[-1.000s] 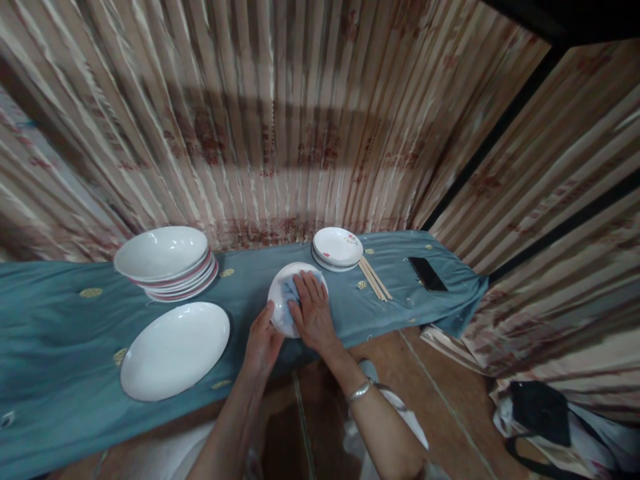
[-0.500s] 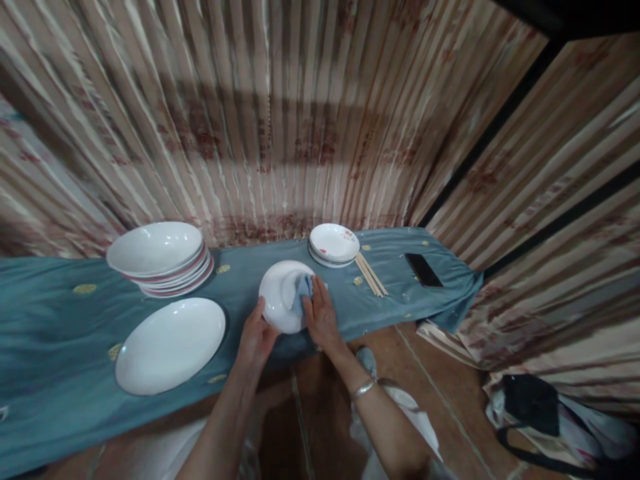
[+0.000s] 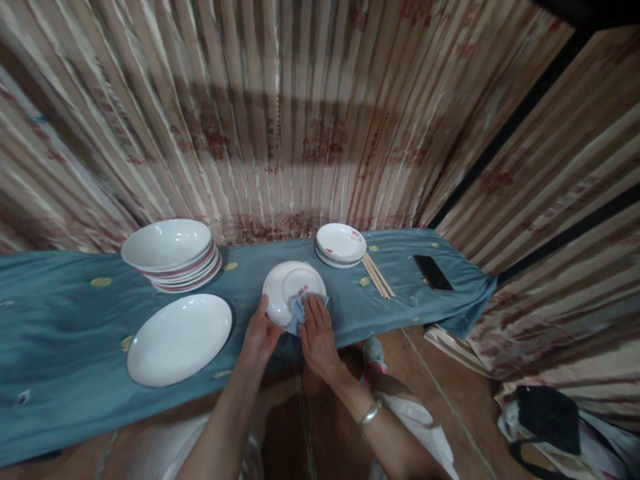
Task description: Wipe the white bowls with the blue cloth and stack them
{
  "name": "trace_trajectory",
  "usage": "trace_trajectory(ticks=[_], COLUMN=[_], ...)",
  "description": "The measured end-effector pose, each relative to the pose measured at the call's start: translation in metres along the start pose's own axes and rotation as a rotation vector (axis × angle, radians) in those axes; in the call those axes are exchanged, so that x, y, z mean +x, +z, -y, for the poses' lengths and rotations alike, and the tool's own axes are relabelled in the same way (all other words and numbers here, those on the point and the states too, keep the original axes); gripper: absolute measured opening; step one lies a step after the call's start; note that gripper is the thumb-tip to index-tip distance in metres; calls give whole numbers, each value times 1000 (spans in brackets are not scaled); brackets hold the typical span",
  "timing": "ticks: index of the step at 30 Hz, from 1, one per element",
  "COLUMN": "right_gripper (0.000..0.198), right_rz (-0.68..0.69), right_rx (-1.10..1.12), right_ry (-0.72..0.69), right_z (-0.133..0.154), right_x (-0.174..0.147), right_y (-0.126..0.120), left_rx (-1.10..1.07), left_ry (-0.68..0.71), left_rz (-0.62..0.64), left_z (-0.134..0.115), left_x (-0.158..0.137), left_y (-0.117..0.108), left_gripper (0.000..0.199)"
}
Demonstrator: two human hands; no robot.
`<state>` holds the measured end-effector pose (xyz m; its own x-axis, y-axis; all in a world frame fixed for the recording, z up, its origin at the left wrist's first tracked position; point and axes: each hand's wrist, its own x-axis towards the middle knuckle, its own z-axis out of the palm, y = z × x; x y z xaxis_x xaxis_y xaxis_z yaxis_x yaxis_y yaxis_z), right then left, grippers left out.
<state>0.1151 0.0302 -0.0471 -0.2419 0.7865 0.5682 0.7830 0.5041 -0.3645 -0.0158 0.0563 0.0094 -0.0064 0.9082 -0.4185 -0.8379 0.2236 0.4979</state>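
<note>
My left hand [image 3: 261, 335] grips the near left rim of a small white plate [image 3: 277, 285], turned so its underside and round foot ring show, with a small reddish mark in the ring. A light blue cloth [image 3: 296, 308] lies under the fingers of my right hand [image 3: 318, 339], which presses it against the plate's near right side. Some of the cloth is hidden by those fingers. Left of my hands, a large oval white plate [image 3: 180, 341] rests on the teal tablecloth [image 3: 80, 333].
Behind the oval plate stands a stack of white bowls and plates [image 3: 173, 245]. Farther right are a stack of small flowered plates [image 3: 340, 241], several chopsticks [image 3: 379, 277] and a black phone [image 3: 433, 272]. A curtain [image 3: 290, 133] hangs behind. A bag [image 3: 547, 420] lies at lower right.
My right hand has moved the cloth down toward the plate's near edge, uncovering more of the foot ring and the reddish mark. My left hand keeps its hold. The view has shifted slightly.
</note>
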Motion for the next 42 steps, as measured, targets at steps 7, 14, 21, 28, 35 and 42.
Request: trace_trajectory(ticks=[7,14,21,28,35,42], right_gripper=[56,47,30,28,40,46], right_rz=[15,27,29,2,-63,-171], right_rx=[-50,-72,-83,-28,88,100], right_ry=[-123,-237,-259,-55,50,241], right_z=[13,34,27,2,-30,-48], right_x=[5,60,113,129,120,92], right_y=[2,-8,-19,-25,-10,21], left_rx=[24,-61,-50,-61,-90,-126], left_ry=[85,174,156,90,42,-5], left_rz=[62,-40,55,0,-2,-25], left_z=[3,7,3,0,-1,-2], left_x=[3,7,1,5,5,3], left_y=[-6,-14,-6,-4,-9,-7], left_gripper=[35,13,19,24,26,41])
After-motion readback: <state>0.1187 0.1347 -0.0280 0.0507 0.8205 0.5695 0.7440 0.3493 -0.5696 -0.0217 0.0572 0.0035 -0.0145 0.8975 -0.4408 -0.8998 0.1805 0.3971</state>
